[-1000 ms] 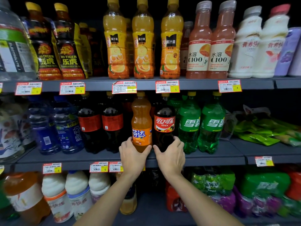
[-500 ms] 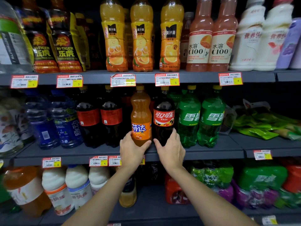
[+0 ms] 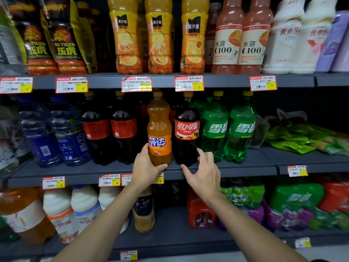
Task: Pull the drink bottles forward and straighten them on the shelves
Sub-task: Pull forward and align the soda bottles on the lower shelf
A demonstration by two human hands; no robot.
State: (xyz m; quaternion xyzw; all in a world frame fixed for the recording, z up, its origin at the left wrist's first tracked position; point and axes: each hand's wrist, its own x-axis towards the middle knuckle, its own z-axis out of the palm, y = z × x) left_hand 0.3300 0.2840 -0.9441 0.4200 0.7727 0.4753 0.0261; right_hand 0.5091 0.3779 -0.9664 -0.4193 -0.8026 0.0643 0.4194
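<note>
Letting go of the cola (image 3: 187,133) now, right hand (image 3: 204,178) spread open just beside it, left hand (image 3: 146,169) still wrapped round the orange soda (image 3: 159,129) at the shelf (image 3: 245,167) front, so probably done with that one.

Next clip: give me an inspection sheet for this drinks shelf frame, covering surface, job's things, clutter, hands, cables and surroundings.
Surface: middle shelf, dark grey, price tags along its front edge.
Job's things: orange soda bottle and cola bottle upright side by side near the front edge, labels facing out; two green soda bottles to their right.
Clutter: green packets lying on the shelf's right part.
Hands: left hand grips the orange soda bottle low down; right hand open, fingers spread by the cola bottle, holding nothing.
Cables: nothing seen.
Surroundings: juice bottles on the shelf above; milk drinks below.
</note>
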